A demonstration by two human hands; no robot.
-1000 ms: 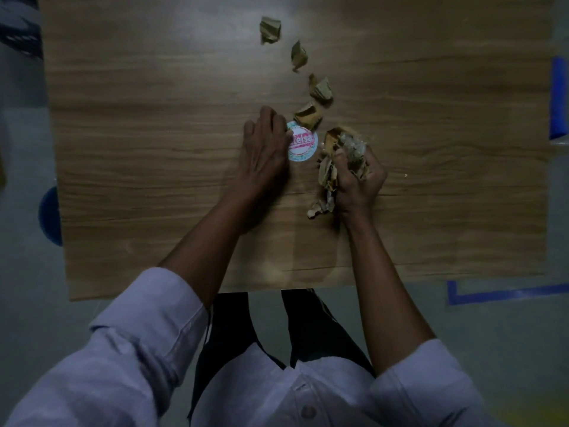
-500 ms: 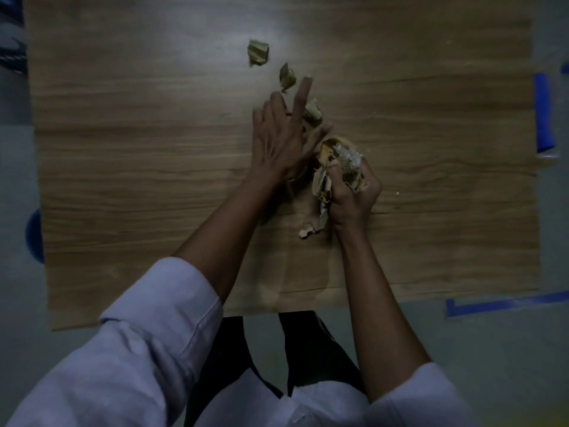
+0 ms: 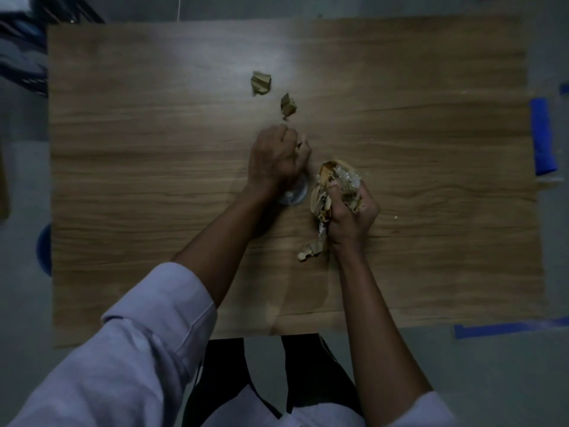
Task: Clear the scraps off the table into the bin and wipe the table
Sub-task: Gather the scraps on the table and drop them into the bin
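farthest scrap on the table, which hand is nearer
Left. The left hand, curled round a small scrap, lies just below the farthest scrap in view; the right hand, gripping a wad of scraps, sits lower and further right.

Both bare forearms reach forward. The left hand, farther out, lies knuckles-up, fingers curled round a scrap. The right hand, nearer, fists tightly round a wad of scraps.
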